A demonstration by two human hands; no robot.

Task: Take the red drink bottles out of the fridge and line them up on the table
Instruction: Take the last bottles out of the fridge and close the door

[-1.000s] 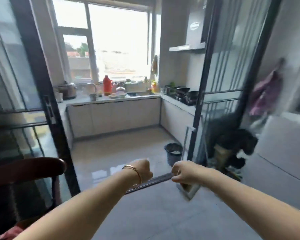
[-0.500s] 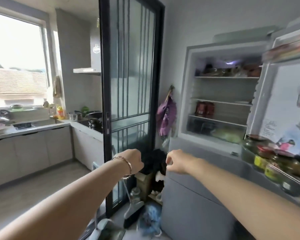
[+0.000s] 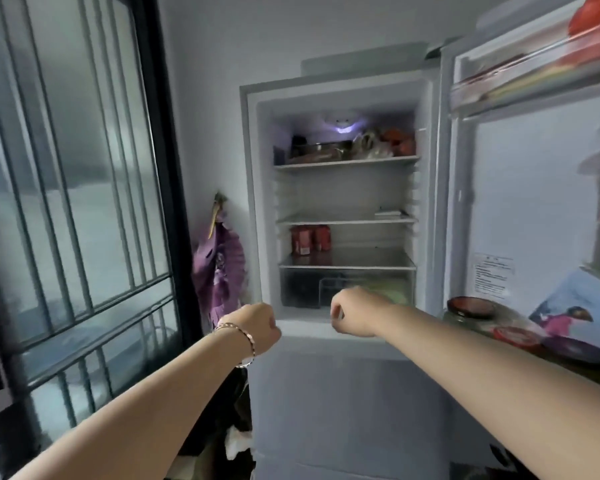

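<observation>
Dim, soft-blurred — fridge lamp (image 3: 342, 128) glow, warped edges.

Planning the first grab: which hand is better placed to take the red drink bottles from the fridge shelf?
Probably the left hand: the red drink bottles stand at the shelf's left end, more nearly above it than the right hand.

Drink bottles (image 3: 310, 240), maybe three, stand left on the fridge's (image 3: 426, 188) third shelf.

fridge (image 3: 347, 393) showing smooth matt grey casing | shelves (image 3: 347, 221) looking like clear glass | red drink bottles (image 3: 310, 240) reading glossy | bracelet (image 3: 238, 336) glinting like metal | hanging purple cloth (image 3: 219, 271) looking soft | sliding door (image 3: 73, 188) showing frosted glass in a dark frame
</observation>
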